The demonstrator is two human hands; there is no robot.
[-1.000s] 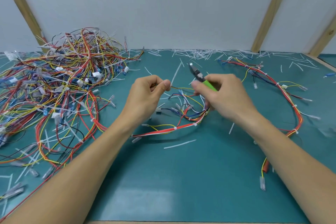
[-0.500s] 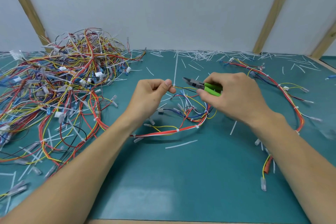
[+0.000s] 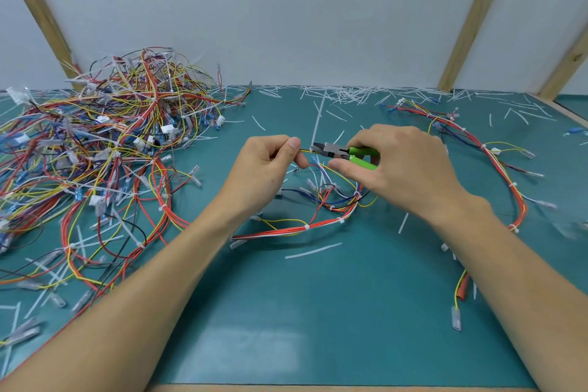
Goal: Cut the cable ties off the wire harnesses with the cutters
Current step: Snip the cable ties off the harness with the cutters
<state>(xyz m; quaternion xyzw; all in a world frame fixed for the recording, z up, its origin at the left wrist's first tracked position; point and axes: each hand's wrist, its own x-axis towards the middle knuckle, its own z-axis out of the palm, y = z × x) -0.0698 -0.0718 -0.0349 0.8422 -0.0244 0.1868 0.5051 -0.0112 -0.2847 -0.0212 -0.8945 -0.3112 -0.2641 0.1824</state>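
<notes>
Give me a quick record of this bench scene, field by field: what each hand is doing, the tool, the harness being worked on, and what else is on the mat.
left hand: pinches a yellow wire of the harness
right hand: grips the green-handled cutters
cutter tip: at the yellow wire, beside the left thumb
harness in work: loop on the green mat, white ties still on it
pile of harnesses: far left
second harness: right side
cut tie pieces: scattered along the far edge

Cutters: grey metal head, glossy green grips, probably plastic; mat slightly sheened.
</notes>
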